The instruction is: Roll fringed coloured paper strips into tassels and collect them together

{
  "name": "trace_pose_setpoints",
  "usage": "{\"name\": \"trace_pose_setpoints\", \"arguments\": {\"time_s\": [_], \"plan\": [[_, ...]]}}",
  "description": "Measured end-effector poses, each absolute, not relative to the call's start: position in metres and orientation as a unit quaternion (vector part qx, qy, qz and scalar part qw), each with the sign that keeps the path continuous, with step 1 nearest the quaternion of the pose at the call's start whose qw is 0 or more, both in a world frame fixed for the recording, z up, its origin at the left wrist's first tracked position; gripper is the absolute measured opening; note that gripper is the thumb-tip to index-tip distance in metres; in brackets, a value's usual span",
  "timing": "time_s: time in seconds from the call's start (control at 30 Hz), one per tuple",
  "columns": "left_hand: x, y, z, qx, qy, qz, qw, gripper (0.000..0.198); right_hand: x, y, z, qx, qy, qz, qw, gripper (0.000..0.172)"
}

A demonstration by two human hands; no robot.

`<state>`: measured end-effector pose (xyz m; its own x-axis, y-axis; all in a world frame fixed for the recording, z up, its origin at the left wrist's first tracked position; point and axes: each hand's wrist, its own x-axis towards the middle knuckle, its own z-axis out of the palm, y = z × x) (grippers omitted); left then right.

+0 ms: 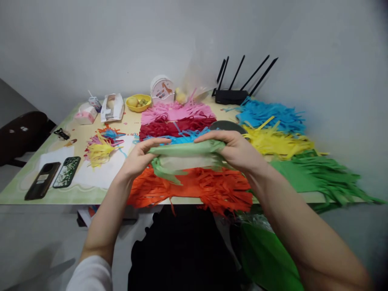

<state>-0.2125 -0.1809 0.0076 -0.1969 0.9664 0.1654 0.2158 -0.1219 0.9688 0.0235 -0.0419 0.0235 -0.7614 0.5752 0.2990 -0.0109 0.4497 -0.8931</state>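
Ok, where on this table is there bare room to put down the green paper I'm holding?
Bare table shows at the left, between the two phones, the small fringe bundle and the white boxes. White sheets beside the phones are flat too. The middle and right are crowded: orange fringe, red, pink, yellow, blue, green.

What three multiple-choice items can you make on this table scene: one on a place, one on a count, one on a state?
1. Where does the orange fringed paper lie?
A. at the table's near edge
B. beside the router
C. under the phones

2. How many phones lie on the table?
A. one
B. two
C. four

3. How is the light green paper held?
A. by both hands
B. by one hand
C. it lies untouched

Key: 1 A, it hangs over the near edge. 2 B, a black phone and a patterned phone lie side by side. 3 A, the left hand and right hand grip its ends.
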Motion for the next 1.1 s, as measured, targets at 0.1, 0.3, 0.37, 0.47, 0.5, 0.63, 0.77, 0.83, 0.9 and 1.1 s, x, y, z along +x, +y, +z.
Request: {"name": "trace_pose_setpoints", "arguments": {"time_s": [0.1,0.3,0.37,0.47,0.5,0.63,0.77,0.83,0.9,1.1], "plan": [[-0.216,-0.182,0.007,0.532,0.552,0.519,0.377,0.029,0.028,-0.04,0.015,-0.163,-0.755,0.557,0.304,0.01],[-0.224,-0.196,0.032,0.631,0.542,0.411,0.372,0.025,0.033,-0.035,0.014,-0.118,-0.754,0.56,0.322,0.018],[-0.224,-0.198,0.04,0.654,0.53,0.392,0.372,0.027,0.034,-0.036,0.019,-0.109,-0.781,0.523,0.323,0.022],[-0.217,-0.194,0.044,0.624,0.526,0.416,0.401,0.052,0.034,-0.04,0.026,-0.093,-0.821,0.471,0.309,0.028],[-0.213,-0.191,0.044,0.609,0.534,0.418,0.411,0.053,0.035,-0.041,0.028,-0.089,-0.831,0.457,0.303,0.031],[-0.201,-0.18,0.041,0.61,0.587,0.33,0.419,0.029,0.04,-0.04,0.036,-0.065,-0.871,0.404,0.272,0.036],[-0.198,-0.179,0.042,0.637,0.612,0.295,0.364,0.032,0.049,-0.029,0.041,-0.047,-0.904,0.393,0.163,0.037],[-0.198,-0.18,0.042,0.653,0.614,0.282,0.342,0.03,0.048,-0.026,0.041,-0.072,-0.905,0.397,0.133,0.061],[-0.197,-0.181,0.042,0.665,0.614,0.27,0.328,0.029,0.044,-0.026,0.04,-0.113,-0.902,0.394,0.137,0.066],[-0.194,-0.186,0.041,0.64,0.621,0.304,0.335,0.026,0.032,-0.049,0.037,-0.193,-0.904,0.357,0.134,0.025]]}}
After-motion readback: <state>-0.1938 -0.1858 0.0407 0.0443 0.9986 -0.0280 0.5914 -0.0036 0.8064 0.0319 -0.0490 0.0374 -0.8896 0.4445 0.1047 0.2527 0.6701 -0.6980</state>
